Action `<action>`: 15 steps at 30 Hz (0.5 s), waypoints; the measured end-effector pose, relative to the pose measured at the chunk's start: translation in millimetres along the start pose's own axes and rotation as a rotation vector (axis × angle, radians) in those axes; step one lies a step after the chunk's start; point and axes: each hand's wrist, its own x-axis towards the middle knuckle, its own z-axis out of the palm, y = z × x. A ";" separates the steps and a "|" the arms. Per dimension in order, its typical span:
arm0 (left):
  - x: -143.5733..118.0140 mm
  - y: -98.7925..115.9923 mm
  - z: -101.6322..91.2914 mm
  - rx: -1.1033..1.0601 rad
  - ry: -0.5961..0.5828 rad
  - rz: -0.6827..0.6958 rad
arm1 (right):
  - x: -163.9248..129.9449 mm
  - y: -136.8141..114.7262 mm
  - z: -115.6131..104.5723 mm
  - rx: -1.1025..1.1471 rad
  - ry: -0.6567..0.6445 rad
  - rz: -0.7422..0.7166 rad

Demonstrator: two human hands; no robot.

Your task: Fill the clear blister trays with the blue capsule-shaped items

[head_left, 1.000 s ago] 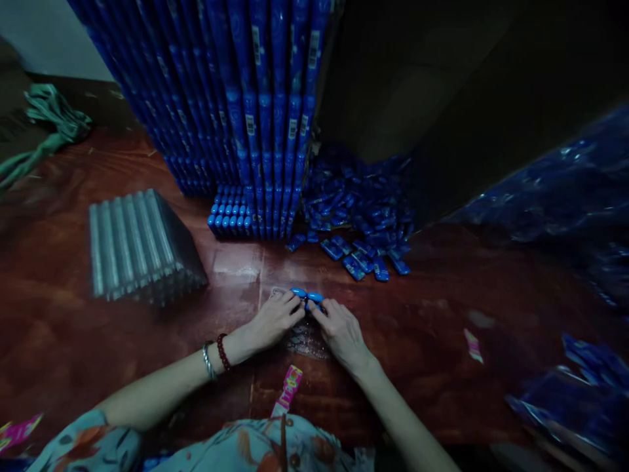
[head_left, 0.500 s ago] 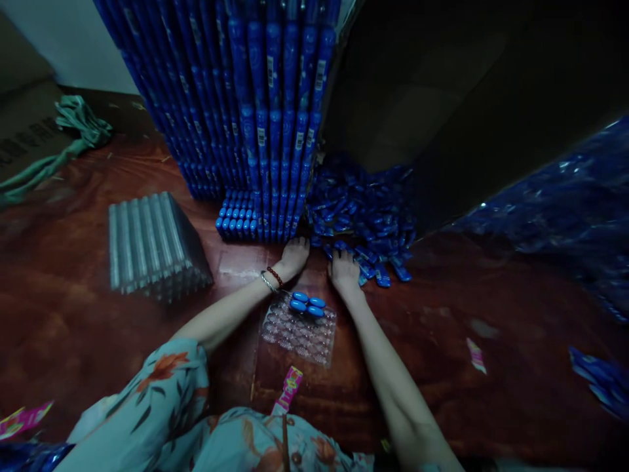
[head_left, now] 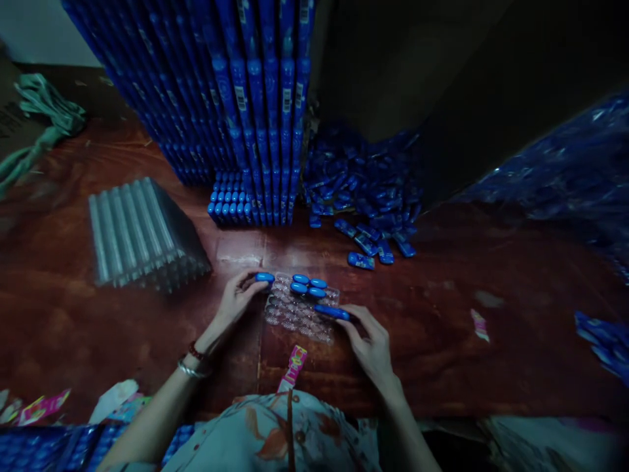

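A clear plastic tray [head_left: 295,316] with rows of moulded cups lies on the table before me. Several blue oval capsule-like pieces [head_left: 308,286] stand together in its far part. At the tray's left edge, my left hand [head_left: 236,298] pinches one blue piece [head_left: 264,278] between thumb and fingers. Over the tray's right side, my right hand [head_left: 369,341] grips another blue piece [head_left: 331,312], which appears longer from this angle. What these pieces contain cannot be made out.
Loose blue pieces [head_left: 363,174] are heaped beyond the tray, some scattered nearer. A tall stack of blue packs [head_left: 250,124] rises at the back. Nested clear trays [head_left: 142,229] stand at left. A dark cardboard box [head_left: 393,72] looms behind. A pink wrapper [head_left: 295,367] lies in front.
Both hands have drawn back from the loose heap to the tray, each now with a blue piece. The view has shifted slightly.
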 end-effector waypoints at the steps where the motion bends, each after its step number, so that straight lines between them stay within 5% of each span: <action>1: -6.7 4.8 7.2 -0.024 0.013 0.000 | 1.6 -4.0 7.0 -0.009 -0.014 -0.053; 8: -23.3 19.3 50.3 0.012 -0.013 0.187 | 21.3 -10.4 23.9 -0.453 -0.297 -0.273; 15: -32.3 2.4 39.9 0.441 -0.183 0.518 | 35.1 -27.0 20.1 -0.669 -0.481 -0.373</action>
